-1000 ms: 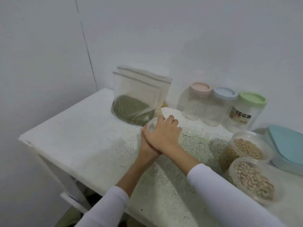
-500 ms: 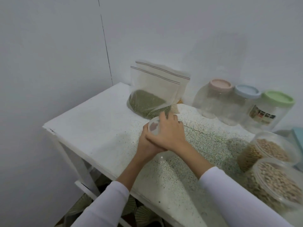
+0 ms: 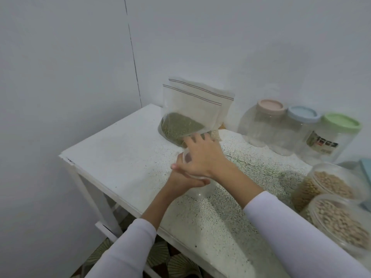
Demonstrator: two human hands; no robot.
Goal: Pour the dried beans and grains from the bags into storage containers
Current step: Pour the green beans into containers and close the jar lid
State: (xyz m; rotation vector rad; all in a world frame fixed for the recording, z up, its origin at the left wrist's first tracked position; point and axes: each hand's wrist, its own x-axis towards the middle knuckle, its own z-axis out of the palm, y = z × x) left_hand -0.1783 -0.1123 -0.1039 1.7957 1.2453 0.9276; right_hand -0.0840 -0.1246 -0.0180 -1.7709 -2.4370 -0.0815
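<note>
Beans were in the bag (image 3: 181, 127) that stood on the desk (image 3: 124, 149) just beyond the hands, with a second bag (image 3: 216, 101) touching it from behind. Both hands were on a clear jar (image 3: 202, 187), which sat on the desk directly under them. The right hand (image 3: 204, 157) lay over the top of the jar with its fingers curled around the lid (image 3: 187, 157). The left hand (image 3: 182, 180) gripped the side of the jar from below the right wrist.

I judged that the lid was being opened and that nothing was poured yet. The jar looked empty and light, so a strong twist could make it slip in the left hand or slide on the desk. The fingertips of the right hand were very near the bag; a jerk when the lid came free could knock it over. I could not tell if its zip was closed.

To the right of the right arm stood two open jars (image 3: 329, 185) with beans, near the sleeve (image 3: 285, 227); a wide elbow move could tip them.
</note>
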